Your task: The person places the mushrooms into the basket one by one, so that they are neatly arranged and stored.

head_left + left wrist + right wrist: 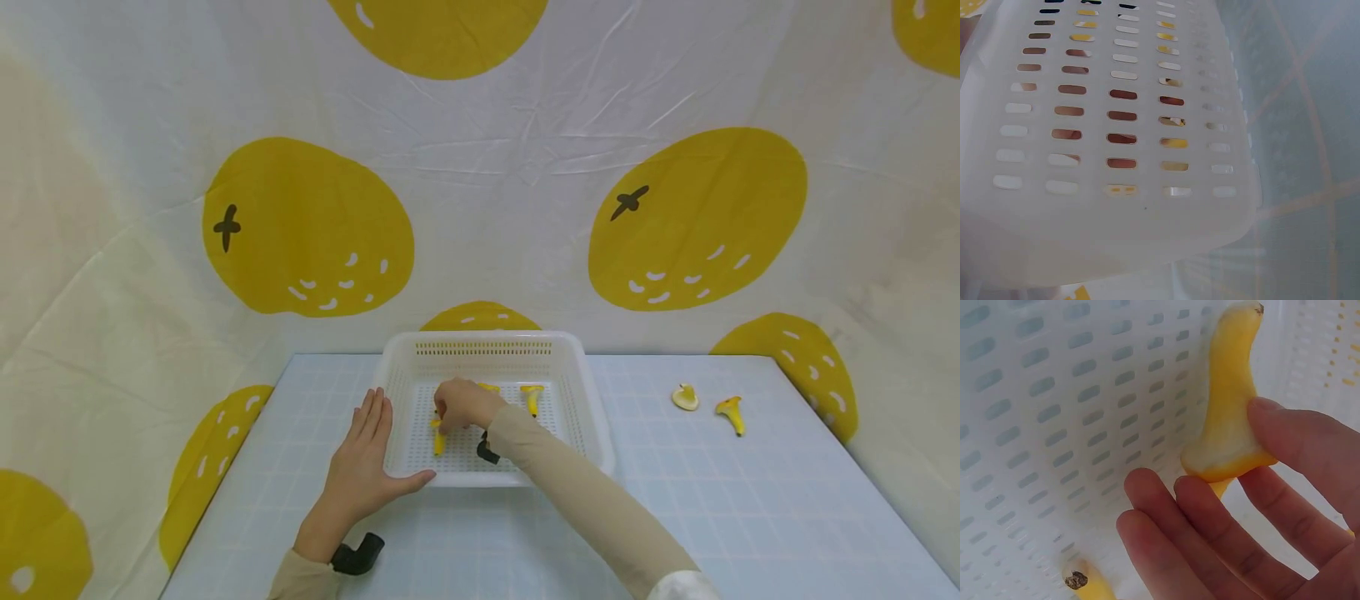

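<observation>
My right hand (467, 403) reaches down into a white perforated basket (495, 479). Its thumb and index finger pinch the cap of a yellow trumpet-shaped mushroom (1230, 394), stem upward in the right wrist view; the other fingers extend beneath it. A second mushroom's dark-tipped stem (1088, 582) shows lower in that view. Farther right in the basket lies another yellow mushroom (533, 400), and part of one (489, 387) peeks out past my right hand. My left hand (360, 471), fingers straight and thumb spread, rests at the basket's near left corner. The left wrist view shows the slotted basket wall (1104, 219).
On the pale blue checked table (750, 517), right of the basket, lie a yellow mushroom (732, 414) and a cream-coloured mushroom piece (685, 397). A white cloth with large yellow fruit prints (307, 229) hangs behind the table.
</observation>
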Motion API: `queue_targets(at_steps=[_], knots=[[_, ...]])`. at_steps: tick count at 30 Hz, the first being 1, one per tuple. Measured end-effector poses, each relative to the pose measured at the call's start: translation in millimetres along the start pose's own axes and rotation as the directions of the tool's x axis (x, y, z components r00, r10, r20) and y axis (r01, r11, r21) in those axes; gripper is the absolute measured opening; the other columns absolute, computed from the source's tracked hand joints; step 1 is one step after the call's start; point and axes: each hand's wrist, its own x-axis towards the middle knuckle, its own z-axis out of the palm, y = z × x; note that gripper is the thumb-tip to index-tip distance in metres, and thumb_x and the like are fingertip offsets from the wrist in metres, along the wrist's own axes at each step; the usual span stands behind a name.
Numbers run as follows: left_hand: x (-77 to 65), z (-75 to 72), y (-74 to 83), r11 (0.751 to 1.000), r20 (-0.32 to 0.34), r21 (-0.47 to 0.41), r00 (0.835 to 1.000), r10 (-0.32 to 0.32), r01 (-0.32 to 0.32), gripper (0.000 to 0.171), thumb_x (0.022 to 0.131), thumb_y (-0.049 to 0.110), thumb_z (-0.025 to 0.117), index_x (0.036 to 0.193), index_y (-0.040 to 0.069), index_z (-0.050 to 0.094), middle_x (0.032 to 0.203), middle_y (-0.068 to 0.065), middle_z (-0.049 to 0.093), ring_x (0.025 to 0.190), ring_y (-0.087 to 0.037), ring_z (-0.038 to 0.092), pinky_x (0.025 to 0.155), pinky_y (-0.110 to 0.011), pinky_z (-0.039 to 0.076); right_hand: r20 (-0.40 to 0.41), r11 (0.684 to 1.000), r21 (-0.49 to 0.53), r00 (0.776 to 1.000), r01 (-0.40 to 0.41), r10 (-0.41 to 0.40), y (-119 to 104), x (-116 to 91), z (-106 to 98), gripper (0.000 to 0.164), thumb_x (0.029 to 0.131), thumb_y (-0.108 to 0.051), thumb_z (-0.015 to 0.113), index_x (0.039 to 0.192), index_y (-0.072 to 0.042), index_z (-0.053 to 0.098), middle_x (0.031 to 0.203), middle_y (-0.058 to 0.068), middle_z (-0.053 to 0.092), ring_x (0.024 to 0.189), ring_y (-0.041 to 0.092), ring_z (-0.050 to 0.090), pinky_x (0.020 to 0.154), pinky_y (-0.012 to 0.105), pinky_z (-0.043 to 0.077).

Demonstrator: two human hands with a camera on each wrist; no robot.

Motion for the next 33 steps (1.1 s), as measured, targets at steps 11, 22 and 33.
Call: queue_targets(at_steps=[11, 22, 33], knots=[[-0.1, -1.3, 0.3, 1.0, 0.038, -0.006, 0.999, -0.021, 0.021, 0.126, 0.063, 0.083, 0.056, 0.145, -0.006, 0.023, 0.155, -0.017, 0.013, 0.143, -0.029, 0.011, 0.115, -0.038, 0.013, -0.005, 1.0, -0.003, 1.0, -0.008, 0.008, 3.0, 0.2, -0.2, 0.02, 0.071, -0.018, 0.082, 0.073, -0.016, 0.062, 0.073, -0.005, 0.058, 0.06, 0.012, 0.054, 0.052, 0.023, 0.046], [0.2, -1.3, 1.4, 1.0, 0.016, 0.006, 1.0, -0.016, 0.016, 0.126, 0.062, 0.083, 0.058, 0.144, -0.007, 0.025, 0.155, -0.018, 0.016, 0.143, -0.03, 0.014, 0.114, -0.04, 0.017, -0.092, 0.999, 0.032, 0.996, 0.016, -0.013, 17.0, 6.3, -21.4, 0.01, 0.073, -0.009, 0.072, 0.077, -0.015, 0.065, 0.081, -0.003, 0.058, 0.063, 0.013, 0.051, 0.054, 0.024, 0.045], [1.2, -3.8, 3.2, 0.999, 0.052, 0.01, 0.998, -0.038, 0.037, 0.128, 0.061, 0.084, 0.056, 0.145, -0.006, 0.024, 0.155, -0.017, 0.013, 0.143, -0.029, 0.01, 0.111, -0.048, 0.024, -0.237, 0.993, 0.099, 0.967, -0.066, 0.088, 34.1, 26.2, -15.1, 0.012, 0.077, -0.01, 0.072, 0.086, -0.01, 0.063, 0.093, 0.003, 0.062, 0.077, 0.018, 0.054, 0.066, 0.03, 0.047]])
